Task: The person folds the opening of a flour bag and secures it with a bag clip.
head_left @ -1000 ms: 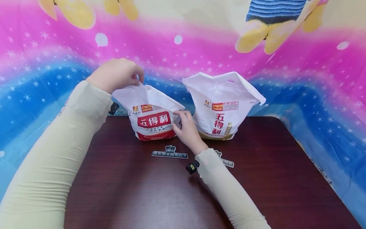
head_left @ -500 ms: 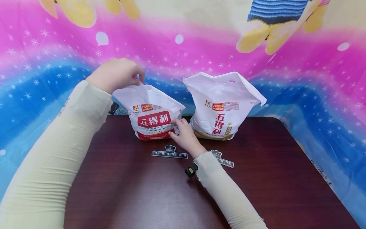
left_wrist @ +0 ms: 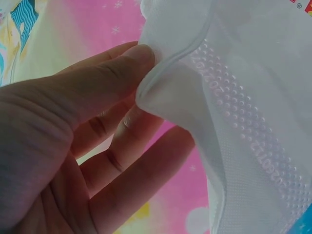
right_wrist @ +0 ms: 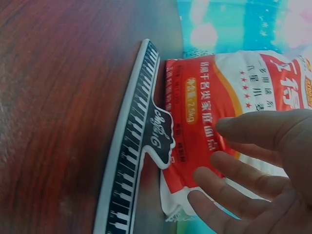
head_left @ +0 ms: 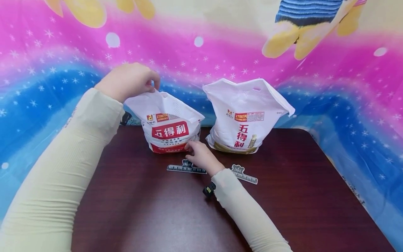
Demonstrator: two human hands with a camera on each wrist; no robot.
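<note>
My left hand (head_left: 129, 82) pinches the top corner of a white flour bag (head_left: 170, 130) with a red label, between thumb and forefinger; the left wrist view shows the bag's folded edge (left_wrist: 170, 58) there. My right hand (head_left: 203, 156) hovers low in front of that bag with relaxed fingers, holding nothing. Below its fingertips lies a black clip (head_left: 185, 168) with a piano-key pattern, flat on the table; in the right wrist view this piano-key clip (right_wrist: 139, 131) is apart from the fingers.
A second, taller white flour bag (head_left: 242, 117) with gold trim stands to the right. Another piano-key clip (head_left: 244, 175) lies on the dark wooden table (head_left: 151, 210), partly behind the right sleeve (head_left: 242, 203). A colourful cloth backdrop (head_left: 195, 21) hangs behind.
My right hand has left the side of the left flour bag and come down toward the nearer piano-key clip. The left hand has stayed at the bag's corner.
</note>
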